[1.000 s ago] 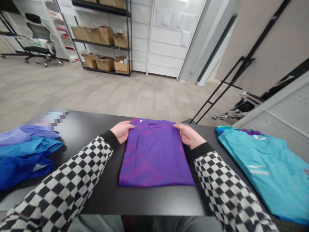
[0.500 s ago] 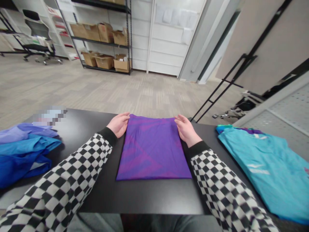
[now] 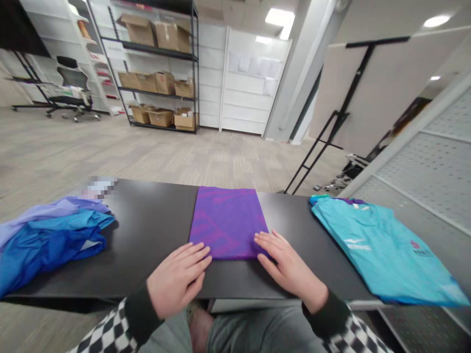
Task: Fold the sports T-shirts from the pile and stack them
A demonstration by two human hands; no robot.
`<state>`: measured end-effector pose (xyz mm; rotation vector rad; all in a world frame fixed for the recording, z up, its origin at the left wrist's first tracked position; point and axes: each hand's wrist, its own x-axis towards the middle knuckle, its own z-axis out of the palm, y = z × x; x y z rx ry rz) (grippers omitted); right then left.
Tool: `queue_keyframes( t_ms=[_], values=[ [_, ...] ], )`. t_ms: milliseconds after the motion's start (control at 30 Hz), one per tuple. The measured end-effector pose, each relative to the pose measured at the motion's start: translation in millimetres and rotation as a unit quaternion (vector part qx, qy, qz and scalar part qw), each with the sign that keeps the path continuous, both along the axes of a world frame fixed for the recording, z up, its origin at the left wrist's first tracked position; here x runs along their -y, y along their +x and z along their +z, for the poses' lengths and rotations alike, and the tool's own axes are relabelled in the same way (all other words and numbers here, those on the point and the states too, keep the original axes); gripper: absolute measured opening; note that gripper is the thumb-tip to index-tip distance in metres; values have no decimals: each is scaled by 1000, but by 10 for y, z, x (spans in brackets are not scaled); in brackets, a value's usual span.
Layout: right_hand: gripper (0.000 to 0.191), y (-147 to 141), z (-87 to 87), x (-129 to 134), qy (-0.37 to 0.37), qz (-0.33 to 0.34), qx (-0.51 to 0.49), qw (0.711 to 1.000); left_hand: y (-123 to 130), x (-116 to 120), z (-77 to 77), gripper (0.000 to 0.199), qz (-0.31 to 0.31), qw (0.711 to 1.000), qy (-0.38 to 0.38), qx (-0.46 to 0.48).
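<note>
A purple garment (image 3: 228, 215) with magenta streaks lies folded into a flat, near-square shape on the black table (image 3: 154, 215). My left hand (image 3: 180, 274) is at its near left corner, fingers stretched out and fingertips resting on the fabric. At the near right corner, my right hand (image 3: 289, 264) touches the cloth with its fingers extended and thumb apart. Neither hand grips anything. How the layers lie under the top of the cloth is hidden.
Turquoise shirts (image 3: 379, 245) lie stacked flat on the right. Crumpled blue and lilac garments (image 3: 62, 230) are heaped on the left. Beyond the table stand a shelf rack (image 3: 158, 93) with cardboard boxes, an office chair (image 3: 71, 86) and a black stand (image 3: 324, 132).
Both hands have moved from the garment's far corners to its near corners. The camera view has tilted up, showing more of the room.
</note>
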<state>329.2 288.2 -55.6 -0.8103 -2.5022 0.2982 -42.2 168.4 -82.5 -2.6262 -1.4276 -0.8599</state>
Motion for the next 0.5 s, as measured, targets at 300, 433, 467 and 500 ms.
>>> queue_keyframes(
  t_ms=[300, 433, 467, 500],
  values=[
    [64, 478, -303, 785, 2, 2, 90, 996, -182, 577, -253, 55, 54, 996, -5, -63],
    [49, 524, -455, 901, 49, -8, 9, 999, -180, 661, -254, 37, 76, 993, 44, -75],
    [45, 533, -477, 920, 53, -8, -7, 999, -180, 678, -249, 31, 72, 993, 53, -75],
    [43, 543, -488, 939, 54, -8, -19, 998, -182, 692, -239, 27, 64, 994, 60, -72]
  ],
)
